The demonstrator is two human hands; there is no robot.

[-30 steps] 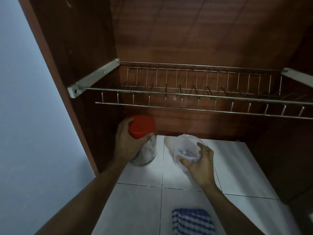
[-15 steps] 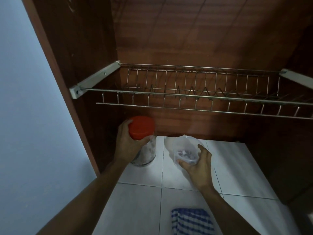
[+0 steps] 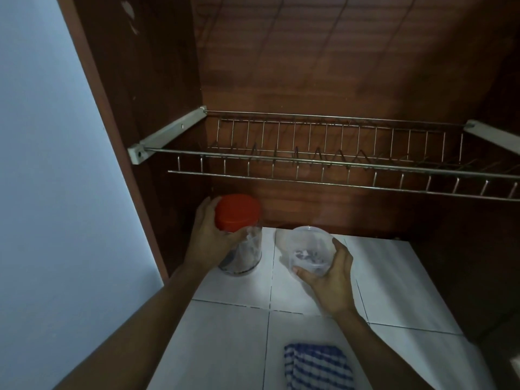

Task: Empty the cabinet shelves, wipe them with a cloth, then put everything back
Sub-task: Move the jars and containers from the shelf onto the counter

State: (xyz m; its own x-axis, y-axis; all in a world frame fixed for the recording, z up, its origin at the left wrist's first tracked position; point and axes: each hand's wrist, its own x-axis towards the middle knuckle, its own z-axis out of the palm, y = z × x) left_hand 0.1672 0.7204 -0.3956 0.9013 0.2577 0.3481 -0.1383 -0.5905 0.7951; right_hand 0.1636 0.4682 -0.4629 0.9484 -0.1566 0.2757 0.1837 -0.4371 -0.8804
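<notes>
The wooden cabinet (image 3: 309,66) stood open, with a wire dish rack (image 3: 323,164) spanning it from left to right above a white tiled surface (image 3: 394,291). A clear jar (image 3: 244,254) with a red lid (image 3: 237,212) stood upright on the tiles at the far left, close beside the cabinet's left wall. The left hand (image 3: 209,237) gripped the jar just below the lid: the thumb (image 3: 239,236) was curled across the near side of the glass, and the fingers (image 3: 206,204) wrapped round the far left side. To the right of the jar, and apart from it, the right hand (image 3: 330,280) held a clear round container (image 3: 309,249), tilted toward the viewer, with dark contents visible inside. Its thumb was hooked over the right rim and its fingers cupped the near underside. Whether the container touched the tiles could not be determined. A blue-and-white checked cloth (image 3: 318,367) lay bunched on the near tiles, well apart from both hands. A pale blue wall (image 3: 50,192) adjoined the cabinet on the left.
</notes>
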